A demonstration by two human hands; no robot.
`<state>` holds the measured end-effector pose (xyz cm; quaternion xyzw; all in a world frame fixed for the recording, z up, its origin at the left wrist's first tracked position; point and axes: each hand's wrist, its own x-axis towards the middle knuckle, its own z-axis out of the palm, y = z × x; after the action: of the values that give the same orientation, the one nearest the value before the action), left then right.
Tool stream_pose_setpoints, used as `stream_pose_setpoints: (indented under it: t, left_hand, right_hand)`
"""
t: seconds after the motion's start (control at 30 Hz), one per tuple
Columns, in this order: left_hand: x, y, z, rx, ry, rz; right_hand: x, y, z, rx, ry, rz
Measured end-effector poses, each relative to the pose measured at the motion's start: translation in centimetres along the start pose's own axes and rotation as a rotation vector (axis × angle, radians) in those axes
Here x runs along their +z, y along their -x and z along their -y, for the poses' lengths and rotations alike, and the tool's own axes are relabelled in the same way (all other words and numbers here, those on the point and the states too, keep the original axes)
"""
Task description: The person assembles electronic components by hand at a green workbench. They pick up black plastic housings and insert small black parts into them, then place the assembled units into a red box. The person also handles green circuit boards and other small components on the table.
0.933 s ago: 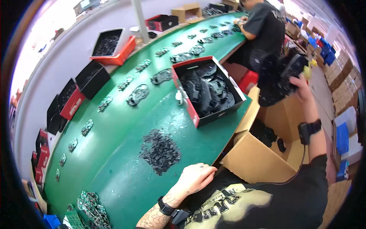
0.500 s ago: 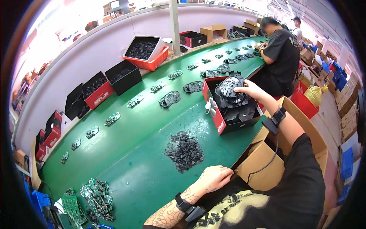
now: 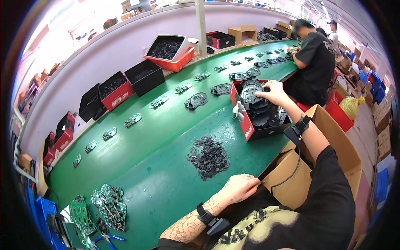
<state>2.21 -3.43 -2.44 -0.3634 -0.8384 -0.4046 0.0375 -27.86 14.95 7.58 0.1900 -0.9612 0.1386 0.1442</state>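
"Gripping with my right hand (image 3: 275, 94): thumb and fingers are closed on a black plastic shell (image 3: 251, 93), right at the red-and-black box (image 3: 246, 124)!"

"Is the shell down on the others in there?"

"It's over them, more dark shells filling the box, but whether it touches them I can't tell from up here."

"And your left hand (image 3: 238, 189)?"

"Low at the near edge of the bench (image 3: 162, 179), fingers curled, fingertips just beside the cardboard carton (image 3: 289, 179). Anything under those fingers? I can't tell."

"What's close by?"

"A small white bottle (image 3: 237, 110) stands just beside the box, on its left, and nearer me there's a heap of black plastic bits (image 3: 208, 157) spread loose on the green surface!"

"Farther out?"

"I've got a row of circuit boards (image 3: 158, 102) curving away up the bench, with flat black housings (image 3: 196, 101) lined up alongside. Down at my lower left, a pile of green boards (image 3: 109, 204), and blue-handled pliers (image 3: 109, 239) near it."

"And beyond?"

"An orange bin (image 3: 171, 64) by the wall, and a co-worker (image 3: 314, 62) in a dark shirt, both hands at the far stretch of the bench!"
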Motion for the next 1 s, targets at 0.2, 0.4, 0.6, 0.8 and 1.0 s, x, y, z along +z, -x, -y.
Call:
stream_pose_setpoints:
  t: [0.2, 0.4, 0.6, 0.8, 1.0]
  left_hand:
    - [0.0, 0.4, 0.4, -0.001, -0.034, -0.015]
    - [0.7, 0.9, 0.8, 0.047, -0.028, -0.053]
    - [0.9, 0.6, 0.5, 0.078, 0.014, -0.141]
    - [-3.8, 1.4, -1.5, -0.087, 0.210, -0.904]
    - [-11.7, 4.1, -0.2, -0.533, 0.440, -0.595]
  right_hand:
    - [-0.9, 0.3, 0.8, -0.183, -0.260, -0.152]
    - [-3.0, 1.8, 2.1, -0.259, -0.104, -0.243]
    - [-4.2, 1.8, 3.2, -0.175, -0.687, -0.558]
    - [-7.0, 9.6, 15.8, -0.473, -0.705, -0.049]
    - [-1.3, 13.1, 17.4, -0.508, -0.830, 0.342]
